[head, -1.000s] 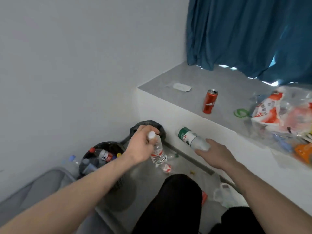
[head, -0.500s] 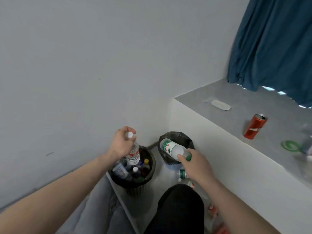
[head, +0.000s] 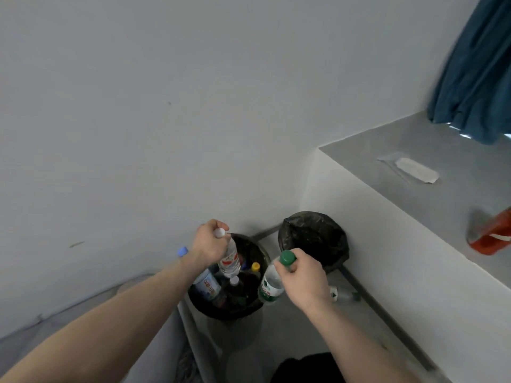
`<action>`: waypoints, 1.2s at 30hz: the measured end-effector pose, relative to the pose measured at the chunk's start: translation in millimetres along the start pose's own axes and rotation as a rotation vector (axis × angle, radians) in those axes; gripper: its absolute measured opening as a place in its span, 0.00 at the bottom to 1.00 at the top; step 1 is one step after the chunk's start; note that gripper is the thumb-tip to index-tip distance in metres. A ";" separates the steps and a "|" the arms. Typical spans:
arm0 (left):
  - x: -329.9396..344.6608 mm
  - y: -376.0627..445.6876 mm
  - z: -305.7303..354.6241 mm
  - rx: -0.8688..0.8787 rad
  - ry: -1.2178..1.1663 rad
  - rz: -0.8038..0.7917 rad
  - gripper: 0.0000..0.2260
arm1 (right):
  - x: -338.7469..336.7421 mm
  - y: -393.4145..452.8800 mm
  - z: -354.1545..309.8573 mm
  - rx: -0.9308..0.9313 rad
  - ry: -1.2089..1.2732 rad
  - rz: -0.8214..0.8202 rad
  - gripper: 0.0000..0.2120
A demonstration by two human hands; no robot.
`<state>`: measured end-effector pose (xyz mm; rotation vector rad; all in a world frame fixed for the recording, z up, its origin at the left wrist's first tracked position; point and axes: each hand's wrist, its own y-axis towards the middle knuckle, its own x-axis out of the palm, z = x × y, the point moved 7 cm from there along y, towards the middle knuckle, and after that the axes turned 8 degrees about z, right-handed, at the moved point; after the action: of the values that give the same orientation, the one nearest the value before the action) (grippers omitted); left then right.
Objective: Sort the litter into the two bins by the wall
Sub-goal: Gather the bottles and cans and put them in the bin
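Two black bins stand by the wall. The left bin holds several plastic bottles; the right bin has a black liner. My left hand grips a clear white-capped bottle with a red label by its neck, hanging cap-up over the left bin. My right hand holds a clear bottle with a green cap and green label by its top, over the left bin's right rim.
A grey ledge on the right carries a white wrapper and a blurred red can. A blue curtain hangs above it. A small bottle lies on the floor below the ledge. A grey surface sits at lower left.
My view swung left and down toward the bins. Both hands moved closer over the left bin. The green-capped bottle turned from lying sideways to hanging cap-up.
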<state>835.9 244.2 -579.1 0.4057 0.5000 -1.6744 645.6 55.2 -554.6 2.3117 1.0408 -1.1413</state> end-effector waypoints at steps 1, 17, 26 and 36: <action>3.3 4.8 -6.3 -0.005 0.013 0.003 0.03 | 8.4 5.0 -2.2 -0.013 0.008 -0.001 0.10; 53.5 52.6 -72.3 -0.015 0.301 -0.042 0.08 | 120.4 64.6 1.1 -0.017 -0.081 -0.211 0.10; 64.8 45.1 -98.4 0.007 0.558 -0.134 0.09 | 160.3 72.6 -5.7 0.010 -0.103 -0.240 0.08; 50.1 14.7 -82.2 0.108 0.531 -0.156 0.11 | 141.6 62.8 13.3 0.208 -0.060 -0.250 0.27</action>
<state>841.3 244.9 -676.4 0.9220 0.8494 -1.7438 742.5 70.4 -675.2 2.3326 1.2704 -1.4688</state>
